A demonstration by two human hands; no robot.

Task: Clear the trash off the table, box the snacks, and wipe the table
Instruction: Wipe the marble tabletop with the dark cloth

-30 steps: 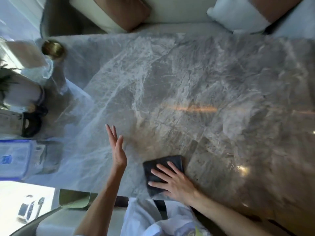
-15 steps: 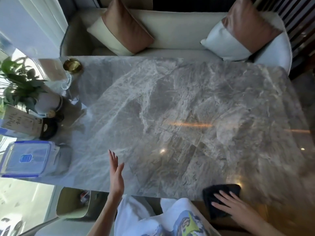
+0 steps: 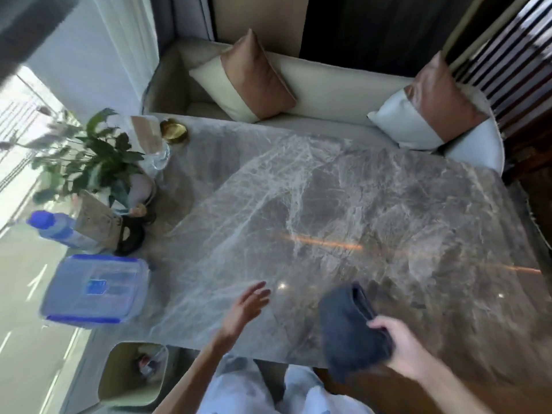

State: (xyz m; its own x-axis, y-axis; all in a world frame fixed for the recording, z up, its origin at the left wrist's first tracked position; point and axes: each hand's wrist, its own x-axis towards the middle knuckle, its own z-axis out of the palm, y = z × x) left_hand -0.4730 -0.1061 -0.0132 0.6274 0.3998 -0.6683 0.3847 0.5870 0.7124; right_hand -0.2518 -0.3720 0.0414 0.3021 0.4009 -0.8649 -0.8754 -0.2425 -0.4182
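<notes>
A grey marble table point(image 3: 343, 210) fills the view. My right hand point(image 3: 400, 345) grips a dark folded cloth point(image 3: 349, 330) at the table's near edge; part of the cloth hangs past the edge. My left hand point(image 3: 245, 309) hovers over the near edge with fingers relaxed and holds nothing. A clear plastic box with a blue-rimmed lid point(image 3: 95, 289) sits shut at the table's left end. A trash bin point(image 3: 131, 375) with some litter inside stands on the floor below the near left corner.
At the left end stand a potted plant point(image 3: 92, 162), a bottle with a blue cap point(image 3: 56, 230), a card sign point(image 3: 98, 222), a glass point(image 3: 155, 150) and a brass dish point(image 3: 174, 131). A cream sofa with two cushions point(image 3: 254, 82) runs along the far side.
My right hand slid the cloth right along the near edge, then closed round it and lifted it. The left hand stayed hovering. The view pulled back and up.
</notes>
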